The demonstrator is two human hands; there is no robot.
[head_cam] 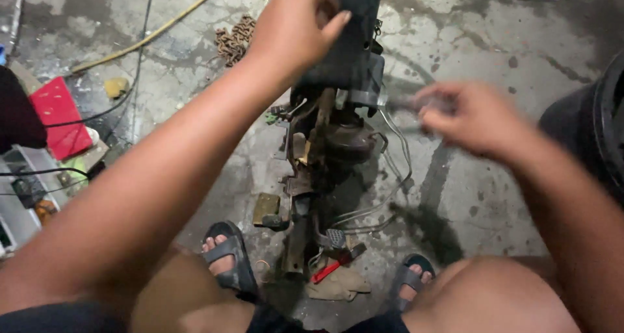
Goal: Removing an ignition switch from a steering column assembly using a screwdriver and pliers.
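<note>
- The work in hand is on a dark, greasy metal assembly (335,138) that stands upright on the stained concrete floor (494,196), between the person's two sandalled feet, with a column-like upper part and brackets, pedals and thin bent tubes lower down.
- The left hand (292,31) is closed around the black upper part of the assembly, thumb over the top edge, and seems to be steadying it.
- The right hand (465,115) is pinched narrow around a slim tool or rod (400,103) that points at the side of the assembly, just below the black upper part; the hand is blurred with motion.
- Judging from this, the job looks mid-way: the assembly is already off whatever it belongs to and partly bare, yet most brackets, the pedal pad and the tubes are still attached.
- A red-handled tool (325,272) lies on a rag at the foot of the assembly; a rusty chain (235,37) and a yellow hose (149,37) lie well apart on the floor.
- Hard to make out: what the right hand's tool is, and which fastener or joint it meets, since blur and grime hide both.
- The top of the assembly is cut off by the upper frame edge, and a dark round object at the right edge is only partly in view.
</note>
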